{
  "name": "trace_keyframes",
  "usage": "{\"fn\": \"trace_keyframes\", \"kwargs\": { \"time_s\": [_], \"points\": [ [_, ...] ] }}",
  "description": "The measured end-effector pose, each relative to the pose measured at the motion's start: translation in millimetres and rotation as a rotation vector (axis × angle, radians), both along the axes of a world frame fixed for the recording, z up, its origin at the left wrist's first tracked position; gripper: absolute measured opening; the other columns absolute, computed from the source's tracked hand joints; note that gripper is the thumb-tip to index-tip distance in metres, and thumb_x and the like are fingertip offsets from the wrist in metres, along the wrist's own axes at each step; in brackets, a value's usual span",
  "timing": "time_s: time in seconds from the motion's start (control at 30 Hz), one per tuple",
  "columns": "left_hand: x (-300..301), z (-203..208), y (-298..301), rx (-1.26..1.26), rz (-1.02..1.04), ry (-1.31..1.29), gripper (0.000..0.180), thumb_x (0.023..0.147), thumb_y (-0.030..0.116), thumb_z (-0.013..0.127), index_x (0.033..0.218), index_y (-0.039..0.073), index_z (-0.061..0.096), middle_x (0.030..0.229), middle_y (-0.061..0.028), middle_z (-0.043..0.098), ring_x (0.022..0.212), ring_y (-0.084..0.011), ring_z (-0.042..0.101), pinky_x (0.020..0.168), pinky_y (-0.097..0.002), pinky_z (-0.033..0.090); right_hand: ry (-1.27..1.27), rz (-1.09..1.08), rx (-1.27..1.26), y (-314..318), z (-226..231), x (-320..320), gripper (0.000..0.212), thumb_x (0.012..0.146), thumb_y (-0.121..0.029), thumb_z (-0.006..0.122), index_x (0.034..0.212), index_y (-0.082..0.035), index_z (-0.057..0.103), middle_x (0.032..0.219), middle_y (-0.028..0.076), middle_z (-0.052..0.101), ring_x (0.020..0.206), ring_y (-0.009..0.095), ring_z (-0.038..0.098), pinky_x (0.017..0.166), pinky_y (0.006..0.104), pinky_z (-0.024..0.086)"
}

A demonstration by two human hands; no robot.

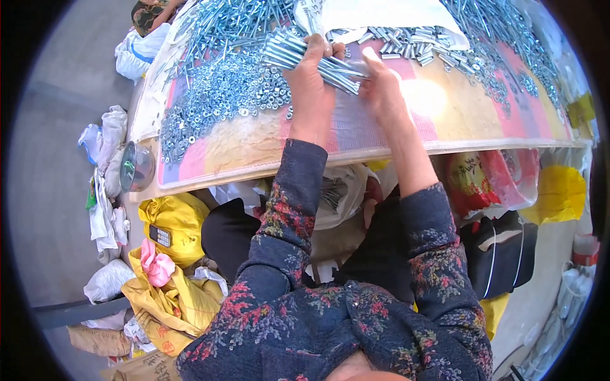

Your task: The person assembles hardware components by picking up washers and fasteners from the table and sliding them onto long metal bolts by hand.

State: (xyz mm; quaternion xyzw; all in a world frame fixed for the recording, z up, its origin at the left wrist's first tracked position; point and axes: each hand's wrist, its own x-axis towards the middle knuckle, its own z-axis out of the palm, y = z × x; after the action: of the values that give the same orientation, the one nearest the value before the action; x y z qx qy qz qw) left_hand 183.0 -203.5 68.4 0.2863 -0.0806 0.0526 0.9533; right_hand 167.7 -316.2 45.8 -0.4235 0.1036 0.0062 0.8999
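My left hand (311,86) is closed round a bundle of long metal bolts (286,51), which slant down to the right above the table. At their right ends is my right hand (384,92), thumb raised and fingers curled in. Its fingertips are slightly blurred, and what they pinch is hidden. Just beyond both hands lie short metal sleeves (406,43) beside a white bag (394,16). A wide heap of small nuts and washers (222,92) spreads to the left of my left hand. Behind that heap are many loose long bolts (219,25).
The striped table cover (356,140) ends in front of me. More metal hardware (508,38) lies at the far right. A clear tub (136,166) stands at the left corner. Yellow sacks (175,228) with a phone-like keypad device (160,235) and pink cloth (156,261) sit below left.
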Motion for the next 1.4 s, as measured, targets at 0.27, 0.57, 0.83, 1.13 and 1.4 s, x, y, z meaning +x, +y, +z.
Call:
{"fn": "trace_keyframes", "kwargs": {
  "time_s": [0.27, 0.57, 0.83, 1.13, 1.4],
  "points": [
    [-5.5, -34.5, -28.4, 0.579, 0.406, -0.158, 0.012, 0.082, 0.005, 0.069, 0.09, 0.0, 0.062, 0.081, -0.0049, 0.064, 0.071, -0.0143, 0.064, 0.065, -0.0261, 0.05, -0.857, -0.445, -1.066, 12.1, 31.7, -19.4, 0.073, 0.066, -0.029, 0.08, 0.124, -0.001, 0.047, 0.098, 0.018, 0.065, 0.09, 0.027, 0.063, 0.078, 0.0379, 0.049],
    [-77.9, -29.7, 4.4, 1.206, 0.363, -0.125, 0.028, 0.088, 0.016, 0.064, 0.107, -0.003, 0.057, 0.104, -0.01, 0.063, 0.093, -0.0191, 0.061, 0.082, -0.0334, 0.049, -0.803, -0.515, -1.202, 3.7, 17.1, -0.1, 0.018, 0.077, -0.005, 0.065, 0.095, -0.007, 0.068, 0.089, 0.012, 0.067, 0.082, 0.025, 0.065, 0.075, 0.0305, 0.05],
    [-78.8, -35.1, -32.0, -0.09, -0.322, 0.187, 0.038, 0.096, 0.034, 0.049, 0.11, -0.001, 0.053, 0.092, -0.0069, 0.06, 0.087, -0.0164, 0.06, 0.077, -0.0303, 0.052, -0.804, -0.467, -1.114, 13.7, 10.9, -67.5, 0.018, 0.071, -0.002, 0.067, 0.089, -0.007, 0.068, 0.093, 0.011, 0.065, 0.086, 0.03, 0.063, 0.08, 0.0385, 0.049],
    [-168.5, -40.7, 14.7, 0.239, -0.484, 0.22, 0.012, 0.087, 0.013, 0.061, 0.091, 0.002, 0.058, 0.08, -0.0064, 0.06, 0.08, -0.0209, 0.065, 0.07, -0.03, 0.054, -0.687, -0.394, -1.107, -10.4, -13.5, -215.2, 0.024, 0.076, -0.006, 0.071, 0.098, 0.0, 0.065, 0.106, 0.015, 0.065, 0.098, 0.028, 0.062, 0.089, 0.0356, 0.046],
    [-299.4, -46.4, 52.3, 0.433, -0.606, 0.447, 0.02, 0.083, 0.011, 0.068, 0.096, -0.002, 0.06, 0.075, -0.0086, 0.061, 0.06, -0.0139, 0.059, 0.054, -0.0249, 0.049, -0.52, 0.417, -0.927, -4.3, -7.0, -230.4, 0.033, 0.085, -0.018, 0.067, 0.111, 0.002, 0.062, 0.085, 0.002, 0.064, 0.074, 0.008, 0.057, 0.068, 0.0222, 0.047]
  ]
}}
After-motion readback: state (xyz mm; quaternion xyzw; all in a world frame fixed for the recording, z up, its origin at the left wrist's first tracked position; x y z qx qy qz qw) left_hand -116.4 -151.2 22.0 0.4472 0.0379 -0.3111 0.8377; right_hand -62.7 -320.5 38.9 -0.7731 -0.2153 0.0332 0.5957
